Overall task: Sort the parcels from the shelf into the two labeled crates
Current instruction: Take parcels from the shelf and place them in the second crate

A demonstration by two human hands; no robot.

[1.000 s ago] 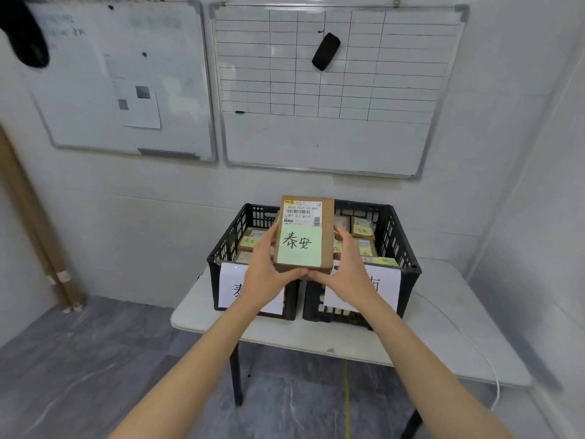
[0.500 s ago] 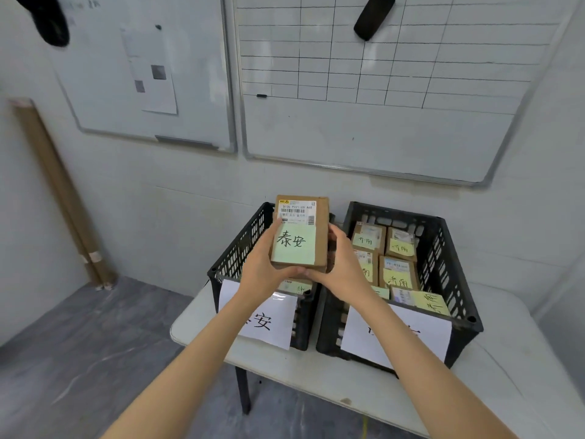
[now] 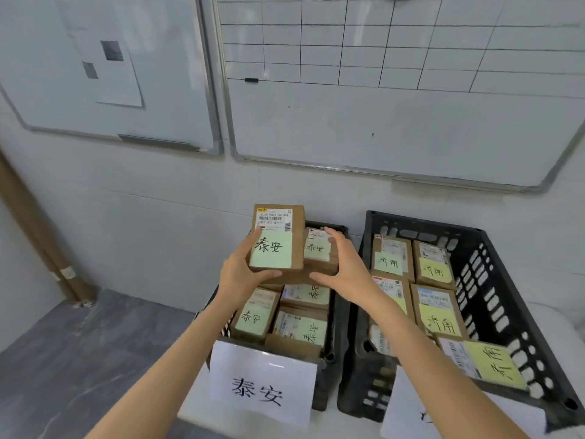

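- Cardboard parcel (image 3: 296, 245) (green note (image 3: 270, 251) matching the front label (image 3: 262, 388)) held tilted above the left crate (image 3: 330, 228), over parcels (image 3: 253, 315) already inside.
- Gripped by left hand (image 3: 240, 274), thumb under, fingers up the left edge.
- Right hand (image 3: 345, 274) spread and curved just beside; contact unclear.
- Placing step, by the look of it; next, lowering flat onto them and letting go.

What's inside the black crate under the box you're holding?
Brown parcels with green notes, piled up in the left crate. The held box, left hand and right hand cover some; lower layers and the crate's bottom are hidden.
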